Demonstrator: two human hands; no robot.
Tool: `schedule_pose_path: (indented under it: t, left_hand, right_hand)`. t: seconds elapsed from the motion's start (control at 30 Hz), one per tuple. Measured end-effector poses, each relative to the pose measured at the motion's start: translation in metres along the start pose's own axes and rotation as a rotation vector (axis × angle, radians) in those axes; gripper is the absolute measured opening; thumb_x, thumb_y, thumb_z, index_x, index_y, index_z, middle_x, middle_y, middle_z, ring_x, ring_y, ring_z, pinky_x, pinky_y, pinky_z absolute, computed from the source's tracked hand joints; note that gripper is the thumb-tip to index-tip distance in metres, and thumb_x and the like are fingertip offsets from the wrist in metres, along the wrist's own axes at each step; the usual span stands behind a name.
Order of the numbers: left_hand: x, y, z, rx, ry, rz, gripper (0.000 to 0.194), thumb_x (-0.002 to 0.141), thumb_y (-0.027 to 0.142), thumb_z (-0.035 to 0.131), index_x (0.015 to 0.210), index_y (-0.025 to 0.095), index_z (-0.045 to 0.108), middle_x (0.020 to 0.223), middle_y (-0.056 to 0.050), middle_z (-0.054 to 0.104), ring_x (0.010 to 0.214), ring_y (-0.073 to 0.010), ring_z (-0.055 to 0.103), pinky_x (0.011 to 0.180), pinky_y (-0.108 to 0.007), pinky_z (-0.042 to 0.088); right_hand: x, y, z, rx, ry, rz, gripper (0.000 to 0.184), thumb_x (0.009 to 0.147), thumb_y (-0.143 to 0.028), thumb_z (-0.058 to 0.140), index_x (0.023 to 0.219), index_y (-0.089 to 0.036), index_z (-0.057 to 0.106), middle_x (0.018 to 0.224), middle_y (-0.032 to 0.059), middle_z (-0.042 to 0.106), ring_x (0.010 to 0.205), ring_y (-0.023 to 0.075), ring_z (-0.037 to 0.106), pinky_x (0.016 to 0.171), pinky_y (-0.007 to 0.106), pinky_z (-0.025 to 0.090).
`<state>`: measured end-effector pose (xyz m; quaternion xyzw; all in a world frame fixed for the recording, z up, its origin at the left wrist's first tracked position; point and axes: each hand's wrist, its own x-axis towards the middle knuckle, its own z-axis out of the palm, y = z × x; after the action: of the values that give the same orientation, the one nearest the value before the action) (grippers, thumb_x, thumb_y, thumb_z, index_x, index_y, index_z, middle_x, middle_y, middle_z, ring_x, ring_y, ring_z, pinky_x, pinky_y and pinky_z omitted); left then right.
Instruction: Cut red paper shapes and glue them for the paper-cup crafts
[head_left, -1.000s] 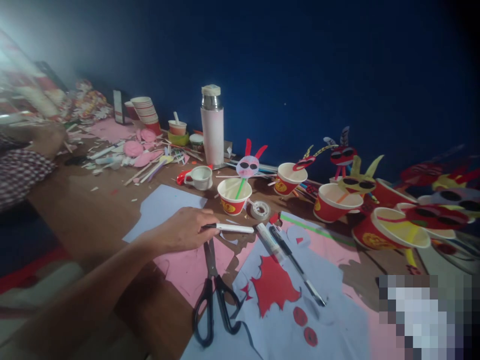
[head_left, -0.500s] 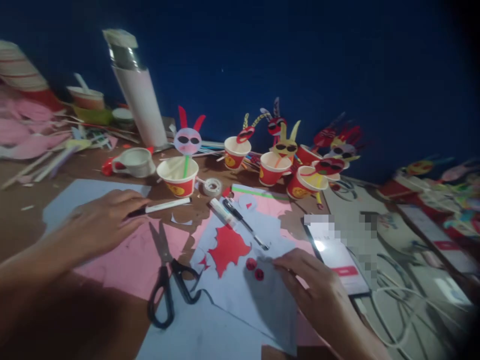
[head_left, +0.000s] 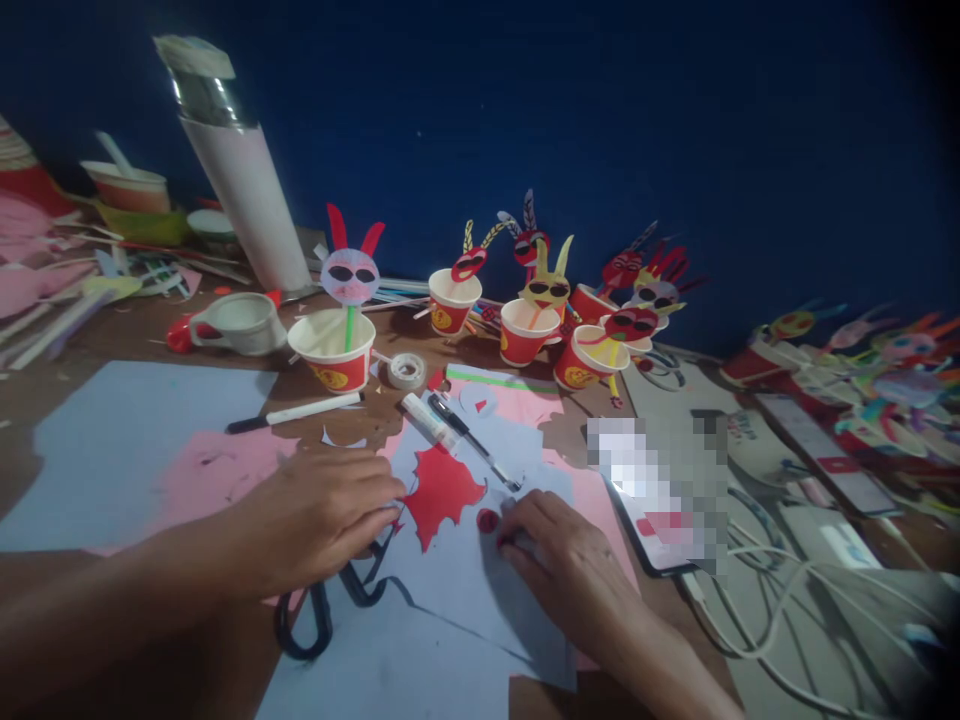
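Observation:
My left hand lies with bent fingers over the blades of the black scissors, whose handles stick out beneath it. My right hand rests on the light blue paper sheet, fingertips pinched at a small red paper disc. A second red disc lies just left of those fingertips. Between the two hands sits a jagged red paper cut-out. A white marker lies apart from my left hand, beyond it on the pink paper.
Red paper cups with paper faces on straws stand in a row at the back, with a tape roll, a glue stick, a pen, a white mug and a tall flask. A phone and cables lie right.
My left hand let go of the white marker and came back onto the scissors. My right hand came into view and closed on the red discs. The view swung right.

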<state>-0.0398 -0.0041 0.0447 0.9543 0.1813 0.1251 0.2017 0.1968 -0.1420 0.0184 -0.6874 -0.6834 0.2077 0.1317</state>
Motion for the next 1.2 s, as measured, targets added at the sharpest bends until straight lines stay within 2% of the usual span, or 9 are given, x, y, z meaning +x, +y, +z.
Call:
schedule_pose_path:
  t: [0.1,0.27,0.43,0.57,0.67,0.73,0.87,0.97,1.2]
  left_hand:
    - [0.007,0.01,0.006,-0.222,-0.14,-0.039,0.024,0.089,0.022,0.04,0.083,0.018,0.063,0.078,-0.003,0.062,0.074,-0.0146,0.056,0.069,-0.024,0.042]
    - [0.009,0.026,0.032,-0.99,-0.277,-0.516,0.034,0.089,0.042,0.04,0.084,0.015,0.06,0.067,0.0,0.058,0.053,-0.0099,0.049,0.049,-0.02,0.038]
    - [0.006,0.036,0.041,-1.429,-0.138,-0.629,0.032,0.082,0.044,0.051,0.076,0.013,0.059,0.058,0.0,0.053,0.052,-0.0096,0.047,0.047,-0.019,0.035]
    - [0.005,0.037,0.032,-1.512,-0.056,-0.664,0.03,0.081,0.042,0.055,0.081,0.012,0.059,0.057,0.001,0.051,0.051,-0.0083,0.044,0.047,-0.018,0.033]
    - [0.002,0.032,0.027,-1.395,-0.063,-0.598,0.03,0.084,0.041,0.051,0.084,0.012,0.06,0.057,0.003,0.045,0.05,-0.0079,0.04,0.046,-0.019,0.032]
    - [-0.001,0.027,0.025,-1.144,-0.039,-0.499,0.027,0.087,0.037,0.047,0.088,0.015,0.062,0.064,0.002,0.049,0.054,-0.0091,0.044,0.05,-0.021,0.036]
    - [-0.009,0.023,0.026,-0.513,0.047,-0.101,0.018,0.089,0.021,0.043,0.095,0.019,0.061,0.088,-0.003,0.061,0.08,-0.0151,0.054,0.071,-0.027,0.041]
    - [-0.013,0.024,0.036,-0.21,0.055,0.134,0.013,0.087,0.017,0.047,0.09,0.017,0.06,0.089,-0.005,0.063,0.083,-0.0182,0.052,0.074,-0.032,0.038]
    - [-0.014,0.029,0.054,0.077,-0.009,0.238,0.013,0.088,0.019,0.048,0.078,0.017,0.056,0.078,-0.003,0.058,0.078,-0.0203,0.049,0.071,-0.037,0.032]
  right_hand:
    - [-0.001,-0.003,-0.003,0.101,0.061,-0.012,0.019,0.076,-0.003,0.057,0.079,-0.022,0.056,0.079,-0.0015,0.06,0.071,0.0154,0.056,0.062,0.027,0.042]
    - [0.007,-0.022,-0.012,0.178,0.413,-0.319,0.013,0.082,-0.008,0.054,0.08,-0.02,0.057,0.078,0.0017,0.061,0.074,0.0156,0.057,0.065,0.028,0.043]
    - [0.023,-0.047,-0.004,0.045,0.603,-0.546,0.014,0.082,-0.006,0.052,0.078,-0.019,0.058,0.075,0.0024,0.063,0.068,0.0148,0.055,0.062,0.03,0.038]
    - [0.032,-0.055,0.004,-0.035,0.644,-0.622,0.013,0.08,-0.005,0.054,0.078,-0.017,0.057,0.073,0.002,0.064,0.065,0.0135,0.054,0.062,0.03,0.037]
    - [0.032,-0.053,0.003,-0.086,0.608,-0.654,0.014,0.081,-0.004,0.053,0.083,-0.017,0.058,0.076,0.0022,0.064,0.068,0.0137,0.054,0.064,0.03,0.037]
    - [0.03,-0.047,0.001,-0.105,0.577,-0.645,0.017,0.08,-0.003,0.053,0.086,-0.018,0.058,0.079,0.0028,0.065,0.069,0.0144,0.054,0.065,0.031,0.036]
    - [0.023,-0.034,0.004,-0.118,0.516,-0.568,0.017,0.079,-0.003,0.055,0.085,-0.018,0.059,0.079,0.0033,0.065,0.071,0.0154,0.055,0.067,0.032,0.035]
    - [0.018,-0.026,0.016,-0.154,0.442,-0.514,0.013,0.084,-0.007,0.053,0.082,-0.018,0.059,0.074,0.0018,0.064,0.067,0.0147,0.055,0.069,0.033,0.034]
    - [0.009,-0.019,0.034,-0.292,0.289,-0.508,0.015,0.084,-0.009,0.051,0.083,-0.02,0.061,0.074,0.0002,0.064,0.067,0.0147,0.054,0.075,0.036,0.033]
